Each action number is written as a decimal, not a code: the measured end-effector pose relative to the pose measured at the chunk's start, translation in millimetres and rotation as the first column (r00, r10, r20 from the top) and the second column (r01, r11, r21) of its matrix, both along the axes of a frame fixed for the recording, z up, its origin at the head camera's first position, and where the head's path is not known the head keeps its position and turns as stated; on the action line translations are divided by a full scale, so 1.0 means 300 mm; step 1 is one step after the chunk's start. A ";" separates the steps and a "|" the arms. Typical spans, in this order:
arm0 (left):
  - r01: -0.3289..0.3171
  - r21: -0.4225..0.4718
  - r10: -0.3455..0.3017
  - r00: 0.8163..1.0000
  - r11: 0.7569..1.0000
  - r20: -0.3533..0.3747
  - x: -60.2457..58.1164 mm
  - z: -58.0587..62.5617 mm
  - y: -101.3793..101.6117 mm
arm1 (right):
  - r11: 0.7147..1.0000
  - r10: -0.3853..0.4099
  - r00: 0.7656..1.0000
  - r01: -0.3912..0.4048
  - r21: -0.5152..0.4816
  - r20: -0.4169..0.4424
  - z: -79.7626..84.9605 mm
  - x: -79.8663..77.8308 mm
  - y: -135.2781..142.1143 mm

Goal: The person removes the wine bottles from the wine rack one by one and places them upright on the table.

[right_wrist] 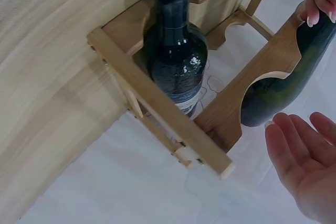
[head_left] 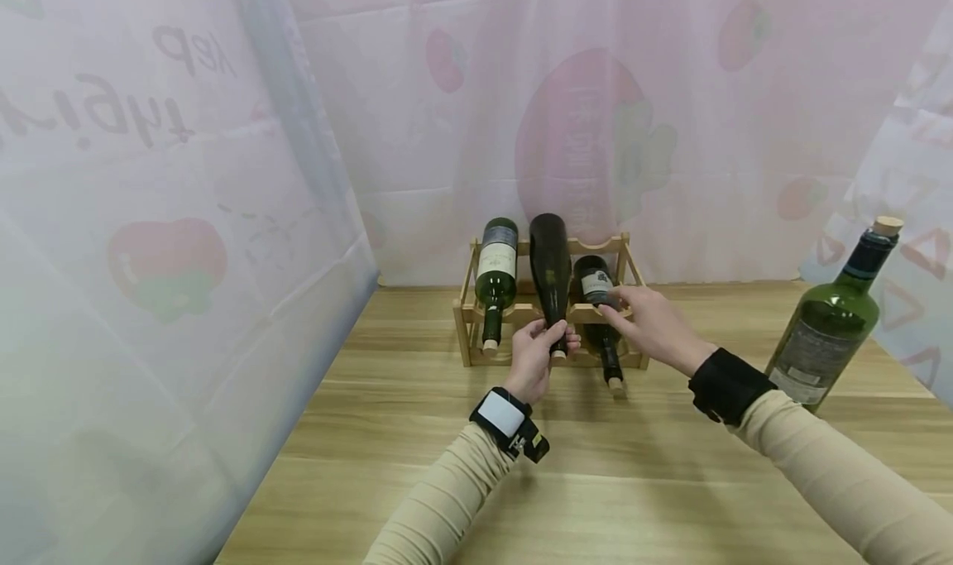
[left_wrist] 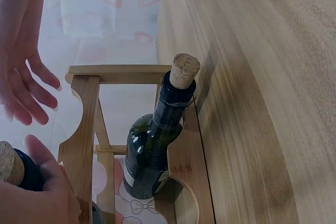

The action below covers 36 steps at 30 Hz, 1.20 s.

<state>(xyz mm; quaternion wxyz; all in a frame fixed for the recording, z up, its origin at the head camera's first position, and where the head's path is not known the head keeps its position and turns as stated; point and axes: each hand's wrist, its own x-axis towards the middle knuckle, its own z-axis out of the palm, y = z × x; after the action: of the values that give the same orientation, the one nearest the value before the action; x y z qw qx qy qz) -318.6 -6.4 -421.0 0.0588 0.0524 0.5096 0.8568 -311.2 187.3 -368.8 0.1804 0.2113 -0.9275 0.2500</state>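
Observation:
A light wooden wine rack holds bottles lying with their corked necks toward me. My left hand grips the neck of a dark wine bottle in the middle of the upper tier; its cork pokes out past my fingers in the left wrist view. My right hand, fingers loosely extended, hovers by the rack's front right side and holds nothing. Below it, a labelled bottle lies in the lower tier, its cork sticking out at the front. A green bottle with a pale label rests at the upper left.
On the table to the right, a green corked bottle stands upright beside my right forearm. Printed cloth hangs behind the rack, and more cloth hangs along the left side.

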 end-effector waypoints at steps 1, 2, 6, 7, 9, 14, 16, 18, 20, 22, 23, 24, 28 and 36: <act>-0.002 0.000 0.002 1.000 1.000 0.001 0.001 0.001 -0.001 | 1.000 0.004 1.000 -0.004 -0.001 0.007 0.005 -0.006 -0.007; -0.005 -0.001 0.005 1.000 1.000 0.004 0.002 0.002 -0.001 | 1.000 0.008 1.000 -0.008 -0.005 0.014 0.009 -0.011 -0.014; -0.020 -0.002 0.020 1.000 1.000 0.014 0.003 0.007 0.000 | 1.000 0.015 0.999 -0.015 -0.014 0.036 0.023 -0.031 -0.042; -0.024 -0.001 0.024 1.000 1.000 0.014 0.003 0.006 0.000 | 1.000 0.014 0.999 -0.014 -0.014 0.040 0.025 -0.034 -0.048; -0.032 0.003 0.032 0.999 0.999 0.011 0.002 0.006 0.002 | 1.000 0.012 0.999 -0.011 -0.016 0.049 0.028 -0.040 -0.059; -0.037 -0.003 0.037 0.999 0.999 0.002 0.004 0.007 0.002 | 0.999 0.020 0.997 -0.017 -0.047 0.070 0.030 -0.055 -0.078; -0.037 -0.013 0.037 0.999 0.999 0.003 0.005 0.006 0.001 | 0.997 0.028 0.996 -0.022 -0.070 0.082 0.029 -0.064 -0.083; -0.039 -0.013 0.039 0.999 0.999 0.008 0.005 0.005 0.001 | 0.996 0.025 0.995 -0.016 -0.087 0.101 0.027 -0.075 -0.087; -0.043 -0.017 0.043 0.999 0.999 0.012 0.004 0.004 0.001 | 0.993 0.030 0.989 -0.014 -0.113 0.142 0.029 -0.084 -0.091; -0.045 -0.019 0.045 0.999 0.999 0.013 0.004 0.005 0.001 | 0.990 0.032 0.981 -0.006 -0.139 0.192 0.032 -0.092 -0.096; -0.046 -0.018 0.047 0.999 0.999 0.012 0.003 0.005 0.001 | 0.988 0.030 0.976 0.004 -0.153 0.217 0.034 -0.098 -0.098; -0.048 -0.017 0.049 0.999 0.999 0.009 0.003 0.007 0.002 | 0.986 0.027 0.971 0.013 -0.166 0.239 0.036 -0.104 -0.100; -0.057 -0.012 0.057 0.998 0.998 -0.001 0.004 0.013 0.005 | 0.976 0.012 0.954 0.054 -0.210 0.298 0.047 -0.127 -0.111; -0.075 -0.040 0.076 0.997 0.996 0.007 0.009 0.004 0.011 | 0.961 0.012 0.911 0.103 -0.256 0.413 0.048 -0.149 -0.132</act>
<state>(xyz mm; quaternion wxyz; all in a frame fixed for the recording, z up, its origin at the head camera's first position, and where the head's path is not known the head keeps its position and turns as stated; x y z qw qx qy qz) -316.0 -2.9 -419.7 0.0296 0.0281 0.5280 0.8483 -356.0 147.6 -354.5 0.0147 0.1052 -0.9061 0.4096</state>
